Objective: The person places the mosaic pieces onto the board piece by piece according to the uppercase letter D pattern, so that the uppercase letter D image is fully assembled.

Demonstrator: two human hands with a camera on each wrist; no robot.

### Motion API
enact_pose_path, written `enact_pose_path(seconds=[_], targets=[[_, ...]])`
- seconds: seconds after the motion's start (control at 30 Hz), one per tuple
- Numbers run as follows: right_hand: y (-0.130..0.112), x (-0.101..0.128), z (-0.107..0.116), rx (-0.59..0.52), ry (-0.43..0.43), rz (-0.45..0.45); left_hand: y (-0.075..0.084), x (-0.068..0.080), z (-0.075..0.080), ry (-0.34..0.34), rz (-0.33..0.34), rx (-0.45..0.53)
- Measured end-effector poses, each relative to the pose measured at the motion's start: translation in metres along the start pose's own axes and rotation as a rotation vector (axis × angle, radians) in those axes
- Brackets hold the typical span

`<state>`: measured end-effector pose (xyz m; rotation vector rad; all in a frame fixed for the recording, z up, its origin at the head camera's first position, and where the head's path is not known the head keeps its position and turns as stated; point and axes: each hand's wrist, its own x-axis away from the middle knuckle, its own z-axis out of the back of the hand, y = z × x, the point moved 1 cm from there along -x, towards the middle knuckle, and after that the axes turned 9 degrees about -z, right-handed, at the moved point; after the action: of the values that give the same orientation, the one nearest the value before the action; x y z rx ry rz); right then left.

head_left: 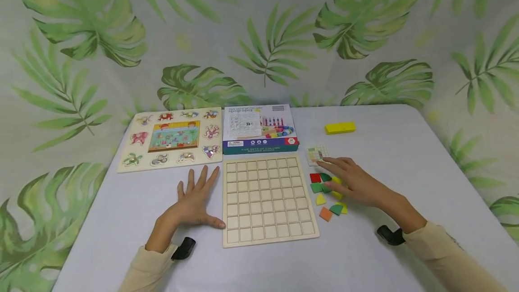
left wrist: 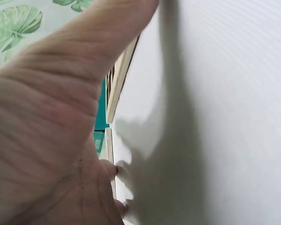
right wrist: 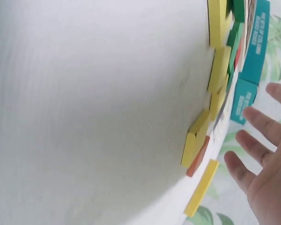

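Observation:
A wooden grid board [head_left: 265,202] lies flat in the middle of the table. Left of it my left hand [head_left: 196,204] is spread wide, its thumb at the board's left edge; whether they touch I cannot tell. My right hand [head_left: 358,184] reaches over several small coloured tiles, fingers extended and nothing gripped. Among these tiles are a red square [head_left: 315,178], an orange square [head_left: 325,214] and a yellow quarter-round [head_left: 320,199]. A small pattern card [head_left: 316,153] lies by the right fingertips, partly covered. In the right wrist view, yellow tiles [right wrist: 218,69] stand near the loose fingers [right wrist: 260,124].
Behind the grid board sits a bead-set box [head_left: 259,130] with a paper on its lid. A sea-animal peg puzzle [head_left: 174,136] lies at the back left. Farther back on the right is a yellow block [head_left: 339,128]. Leaf-patterned cloth hangs behind the white table [head_left: 405,148].

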<state>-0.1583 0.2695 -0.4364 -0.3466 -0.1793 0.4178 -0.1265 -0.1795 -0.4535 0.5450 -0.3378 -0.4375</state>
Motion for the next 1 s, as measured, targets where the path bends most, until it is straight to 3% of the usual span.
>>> enact_pose_path(seconds=[0.33, 0.63, 1.0], targets=[[-0.012, 0.001, -0.003, -0.063, -0.024, 0.033, 0.002, 0.001, -0.001, -0.064, 0.015, 0.017], [-0.008, -0.005, -0.009, -0.142, -0.076, 0.062, 0.004, 0.001, 0.002, -0.088, -0.001, 0.015], [-0.006, -0.011, -0.012, -0.074, -0.066, 0.075, 0.000, -0.003, 0.000, -0.101, -0.002, 0.033]])
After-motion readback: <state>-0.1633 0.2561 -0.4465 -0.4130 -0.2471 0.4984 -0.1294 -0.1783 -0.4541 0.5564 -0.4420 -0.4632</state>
